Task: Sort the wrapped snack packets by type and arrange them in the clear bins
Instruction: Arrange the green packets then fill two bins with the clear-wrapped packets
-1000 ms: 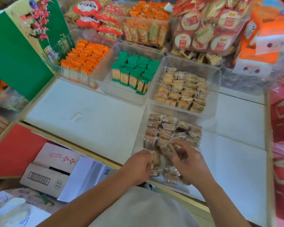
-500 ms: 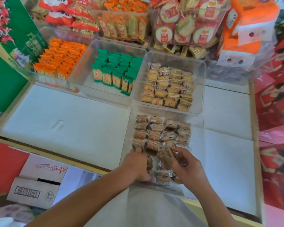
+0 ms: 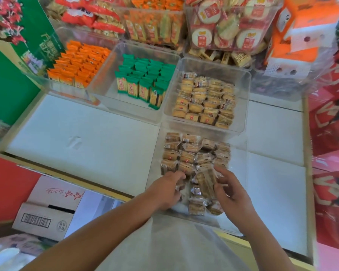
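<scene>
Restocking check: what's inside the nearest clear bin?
The nearest bin holds brown packets: neat rows at its far end, a loose heap nearer. The left hand and right hand cover part of the heap, so whatever lies beneath is hidden.

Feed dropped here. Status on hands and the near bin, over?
Left hand in the near bin among packets, grip unclear. Right hand pinching a brown packet. Loose packets heaped at the bin's near end, nothing else in the way.
</scene>
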Demonstrator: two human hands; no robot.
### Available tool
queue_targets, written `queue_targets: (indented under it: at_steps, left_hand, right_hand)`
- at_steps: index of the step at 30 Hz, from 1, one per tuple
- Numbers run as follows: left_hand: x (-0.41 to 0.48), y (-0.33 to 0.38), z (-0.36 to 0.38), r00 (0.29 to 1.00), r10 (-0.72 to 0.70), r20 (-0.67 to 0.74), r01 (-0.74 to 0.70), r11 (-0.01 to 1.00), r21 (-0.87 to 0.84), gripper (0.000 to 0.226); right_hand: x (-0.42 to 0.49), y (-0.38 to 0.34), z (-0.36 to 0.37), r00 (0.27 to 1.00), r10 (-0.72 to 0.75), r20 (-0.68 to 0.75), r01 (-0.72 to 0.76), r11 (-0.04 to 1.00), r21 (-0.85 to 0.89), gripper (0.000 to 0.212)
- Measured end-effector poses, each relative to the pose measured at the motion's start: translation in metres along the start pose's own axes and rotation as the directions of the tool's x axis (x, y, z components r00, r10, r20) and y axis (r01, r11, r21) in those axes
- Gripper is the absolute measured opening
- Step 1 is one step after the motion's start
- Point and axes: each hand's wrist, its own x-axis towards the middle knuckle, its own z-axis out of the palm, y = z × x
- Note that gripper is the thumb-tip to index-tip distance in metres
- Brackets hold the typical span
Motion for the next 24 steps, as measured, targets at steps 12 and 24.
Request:
queue_targets:
  at_steps: [12,24]
  left_hand:
    - [-0.013,0.003,0.000,0.991,0.079,-0.110,-0.062,0.986,0.156,0.040]
    - [-0.052,-0.004,-0.023,0.949,0.193,-0.247,-0.167,0.978,0.125,0.037]
  right_hand:
    - [-0.014,-0.008,0.008,0.995,0.090,-0.045,-0.080,0.980,0.185,0.020]
    - [0.028,0.001,0.061,0.980,0.157,0.122,-0.152,0.987,-0.056,0.024]
